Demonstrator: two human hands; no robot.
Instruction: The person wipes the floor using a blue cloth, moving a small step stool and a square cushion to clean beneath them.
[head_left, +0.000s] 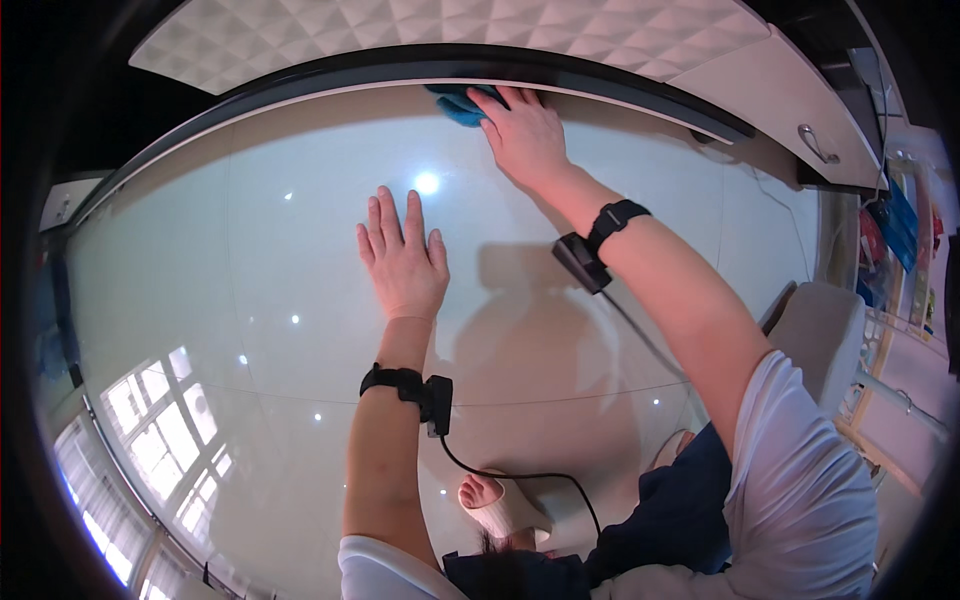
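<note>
My right hand (529, 139) is palm down on a teal cloth (461, 107), right at the lower edge of a low cabinet (465, 28). Its fingertips and part of the cloth disappear under the cabinet's dark overhang (360, 66). My left hand (405, 259) holds nothing. It lies spread, palm down, over the glossy tiled floor (300, 225), fingers pointing toward the cabinet; whether the palm presses on the tile is hard to tell. Each wrist wears a black strap with a small device and a cable.
A grey cushioned seat (821, 337) stands close to my right arm. A thin white cable (787, 214) trails over the floor below the cabinet door handle (816, 144). My slippered foot (495, 499) is near the bottom. Shelves with colourful packages (896, 225) line the far right.
</note>
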